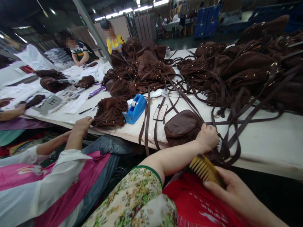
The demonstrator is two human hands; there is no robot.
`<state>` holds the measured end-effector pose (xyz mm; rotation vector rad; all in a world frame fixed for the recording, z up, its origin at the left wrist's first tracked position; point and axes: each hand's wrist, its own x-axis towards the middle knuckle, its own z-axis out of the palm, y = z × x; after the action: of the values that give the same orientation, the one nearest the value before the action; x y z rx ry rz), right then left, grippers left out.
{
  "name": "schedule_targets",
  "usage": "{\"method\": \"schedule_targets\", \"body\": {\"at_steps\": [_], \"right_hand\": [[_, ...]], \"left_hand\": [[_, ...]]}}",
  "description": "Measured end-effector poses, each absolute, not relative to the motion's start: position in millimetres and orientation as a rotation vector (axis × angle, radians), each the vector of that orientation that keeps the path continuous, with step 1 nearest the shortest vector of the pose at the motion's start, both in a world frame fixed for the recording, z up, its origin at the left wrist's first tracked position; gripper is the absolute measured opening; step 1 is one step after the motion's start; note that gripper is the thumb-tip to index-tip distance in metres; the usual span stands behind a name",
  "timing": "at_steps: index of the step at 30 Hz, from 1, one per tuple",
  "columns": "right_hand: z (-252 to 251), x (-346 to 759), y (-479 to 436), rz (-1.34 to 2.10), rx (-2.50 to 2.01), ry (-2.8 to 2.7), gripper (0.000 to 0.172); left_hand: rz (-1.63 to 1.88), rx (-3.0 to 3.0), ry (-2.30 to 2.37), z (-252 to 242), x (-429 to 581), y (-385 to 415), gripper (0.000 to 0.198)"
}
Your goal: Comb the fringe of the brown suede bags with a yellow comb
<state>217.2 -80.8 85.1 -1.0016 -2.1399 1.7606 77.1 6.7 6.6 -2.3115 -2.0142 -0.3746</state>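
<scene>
Head view: brown bag [181, 126] at the table's [267, 145] front edge, my left hand [207, 138] clamped on its right side, my right hand [226, 183] wrapped around a comb [205, 168].
A blue tape dispenser [137, 108], straps [147, 124] and a phone [160, 112] crowd the bag's left; the comb is short of the edge; past more straps, bare table opens rightward.

You have open white tabletop [267, 142] at right — but brown straps [234, 132] stand between it and your left hand [207, 138]; heaped brown bags [251, 71] block beyond.
</scene>
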Motion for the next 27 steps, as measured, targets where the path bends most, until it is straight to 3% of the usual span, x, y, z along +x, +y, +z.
{"method": "schedule_targets", "body": {"at_steps": [5,6,10,11,16,20,22,27], "right_hand": [[120,222,-52,1.626,-1.142,-1.740,0.036],[117,224,-43,1.584,-1.172,-1.659,0.037],[91,229,-13,1.289,-1.353,-1.698,0.038],[83,228,-8,1.191,-1.406,-1.792,0.039],[45,209,16,0.839,-1.415,-2.232,0.041],[24,190,22,0.521,-1.346,-2.433,0.037],[22,186,8,0.565,-1.194,-2.636,0.038],[41,200,-57,1.052,-0.749,-3.030,0.031]], "left_hand": [[-0.597,-2.749,-2.313,23,38,22,0.030],[-0.746,-2.871,-2.327,27,25,24,0.034],[-1.875,-2.902,-2.391,39,-24,22,0.053],[-1.959,-2.823,-2.416,39,-34,20,0.055],[-1.522,-2.796,-2.515,21,-55,13,0.044],[-1.580,-2.688,-2.524,5,-53,14,0.048],[-1.582,-2.662,-2.542,0,-51,16,0.048],[-1.585,-2.679,-2.499,-4,-52,19,0.048]]}}
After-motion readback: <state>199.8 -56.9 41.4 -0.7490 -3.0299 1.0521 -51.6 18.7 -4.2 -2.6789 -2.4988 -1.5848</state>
